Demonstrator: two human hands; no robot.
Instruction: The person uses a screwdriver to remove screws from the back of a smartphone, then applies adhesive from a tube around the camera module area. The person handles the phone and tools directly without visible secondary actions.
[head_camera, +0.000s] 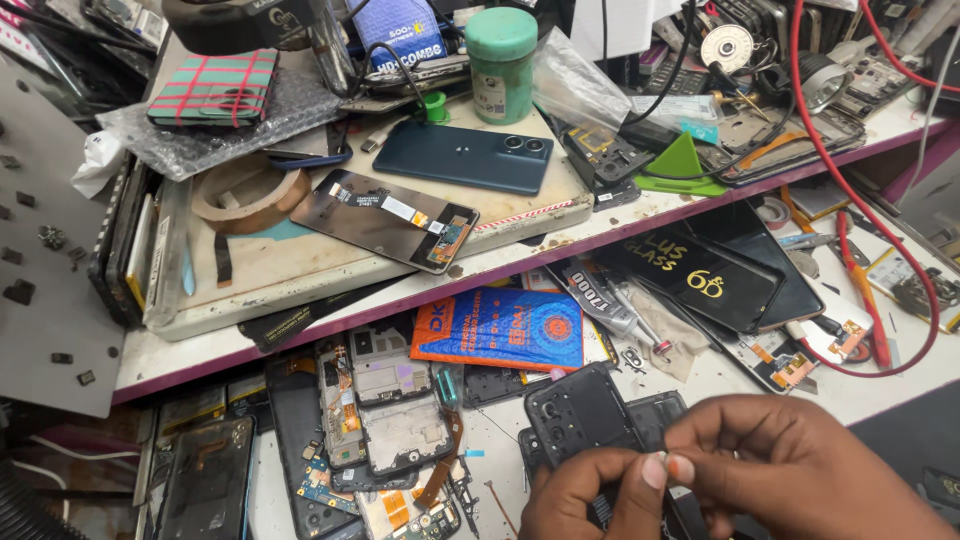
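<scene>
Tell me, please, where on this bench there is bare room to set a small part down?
The clearest patch is the pale mat on the upper shelf, between the tape roll and the screen panel. The lower surface is crowded with phone frames up to both hands, left hand and right hand.

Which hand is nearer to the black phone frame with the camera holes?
Left. The left hand touches the black phone frame from below; the right hand is beside it, farther right.

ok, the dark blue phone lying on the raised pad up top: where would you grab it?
Probably across the long edges of the dark blue phone, near its middle, coming from above. It lies flat, back up, cameras toward the right end, with bare pad in front. The green jar crowds its far side, so approach from the near side.
</scene>
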